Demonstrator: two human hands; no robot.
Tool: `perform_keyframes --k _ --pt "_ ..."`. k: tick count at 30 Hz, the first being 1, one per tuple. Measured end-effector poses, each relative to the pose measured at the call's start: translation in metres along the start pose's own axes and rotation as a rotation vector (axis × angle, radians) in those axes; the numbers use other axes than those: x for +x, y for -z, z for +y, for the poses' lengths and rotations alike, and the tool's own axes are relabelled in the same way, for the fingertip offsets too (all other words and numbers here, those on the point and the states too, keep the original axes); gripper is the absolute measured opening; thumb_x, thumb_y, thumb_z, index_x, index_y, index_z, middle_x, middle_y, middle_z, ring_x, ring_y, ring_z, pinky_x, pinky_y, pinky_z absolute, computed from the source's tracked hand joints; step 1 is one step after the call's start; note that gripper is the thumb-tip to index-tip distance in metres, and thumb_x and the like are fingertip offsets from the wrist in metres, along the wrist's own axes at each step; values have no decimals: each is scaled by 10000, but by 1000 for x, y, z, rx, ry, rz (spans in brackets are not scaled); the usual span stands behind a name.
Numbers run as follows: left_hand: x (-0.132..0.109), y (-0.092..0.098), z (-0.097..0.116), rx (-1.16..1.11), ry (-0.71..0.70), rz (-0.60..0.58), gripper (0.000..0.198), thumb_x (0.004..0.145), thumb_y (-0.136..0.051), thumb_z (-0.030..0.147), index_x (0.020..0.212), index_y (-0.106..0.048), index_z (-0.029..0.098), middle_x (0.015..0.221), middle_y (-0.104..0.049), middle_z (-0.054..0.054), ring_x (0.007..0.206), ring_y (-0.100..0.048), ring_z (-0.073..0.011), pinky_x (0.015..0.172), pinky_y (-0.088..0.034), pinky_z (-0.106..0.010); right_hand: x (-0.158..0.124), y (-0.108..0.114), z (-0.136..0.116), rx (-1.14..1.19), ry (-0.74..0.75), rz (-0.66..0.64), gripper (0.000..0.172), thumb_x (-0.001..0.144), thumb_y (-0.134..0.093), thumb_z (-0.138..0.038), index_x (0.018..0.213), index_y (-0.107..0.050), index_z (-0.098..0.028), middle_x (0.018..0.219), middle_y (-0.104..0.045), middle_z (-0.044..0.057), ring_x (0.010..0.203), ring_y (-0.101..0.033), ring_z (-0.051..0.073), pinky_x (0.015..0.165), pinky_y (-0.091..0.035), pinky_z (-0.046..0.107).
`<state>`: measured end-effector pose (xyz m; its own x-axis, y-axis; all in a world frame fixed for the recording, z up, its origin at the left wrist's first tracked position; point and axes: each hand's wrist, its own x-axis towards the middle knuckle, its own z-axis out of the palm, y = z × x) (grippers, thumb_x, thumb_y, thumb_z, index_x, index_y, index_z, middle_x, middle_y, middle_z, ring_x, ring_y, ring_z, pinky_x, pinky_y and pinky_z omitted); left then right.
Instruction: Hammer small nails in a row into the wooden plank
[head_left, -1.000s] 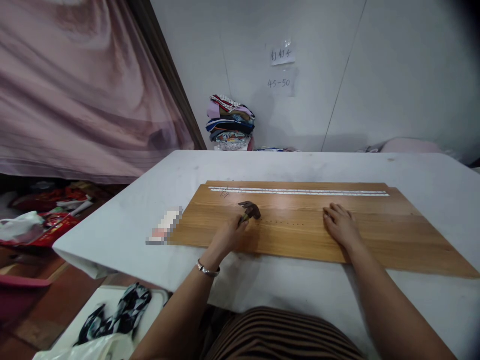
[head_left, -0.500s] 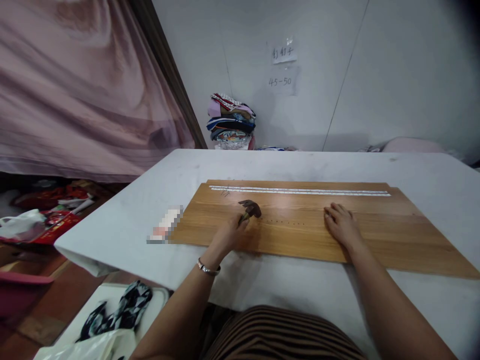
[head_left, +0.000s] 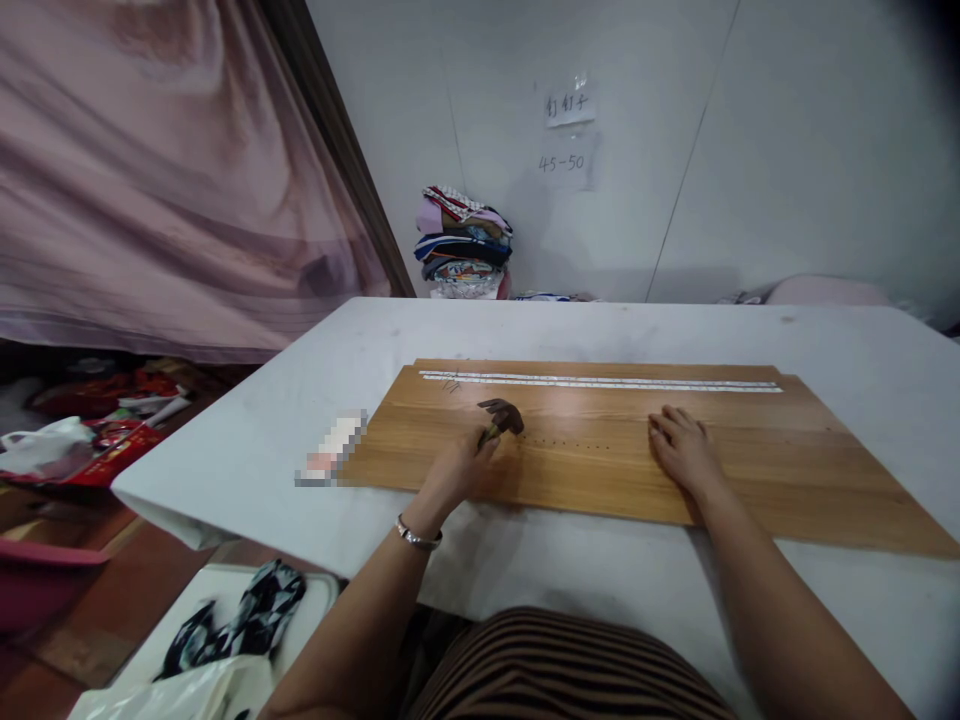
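Observation:
My left hand (head_left: 459, 466) is closed around the handle of a claw hammer (head_left: 504, 414), whose dark head is at the left end of a row of small dark dots, which look like nail heads (head_left: 576, 444). Beneath both hands lies a wood-grain board (head_left: 600, 490). My right hand (head_left: 682, 448) rests on the board to the right of that row, fingers stretched out, holding nothing. Two white measuring strips (head_left: 600, 382) run along the board's far side. A few loose nails (head_left: 451, 383) lie near their left end.
The board lies on a white table (head_left: 300, 380). A blurred-out item (head_left: 331, 448) sits by its left edge. Folded clothes (head_left: 463, 240) are stacked behind the table, under paper signs (head_left: 568, 165) on the wall. A white stool (head_left: 315, 600) with patterned cloth stands at lower left.

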<state>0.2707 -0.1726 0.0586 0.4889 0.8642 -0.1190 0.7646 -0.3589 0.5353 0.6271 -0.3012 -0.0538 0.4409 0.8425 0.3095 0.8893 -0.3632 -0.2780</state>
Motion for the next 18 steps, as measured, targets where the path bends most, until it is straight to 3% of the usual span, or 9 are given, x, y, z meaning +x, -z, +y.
perform_keyframes --k 18 --pt "3 -5 -5 -12 -12 14 250 935 -457 373 906 -614 182 755 -660 -44 698 -606 -197 621 -346 -279 0 -1 1 5 22 21 422 958 -374 -332 1163 -718 -198 1345 -634 152 1292 -522 306 1056 -373 551"
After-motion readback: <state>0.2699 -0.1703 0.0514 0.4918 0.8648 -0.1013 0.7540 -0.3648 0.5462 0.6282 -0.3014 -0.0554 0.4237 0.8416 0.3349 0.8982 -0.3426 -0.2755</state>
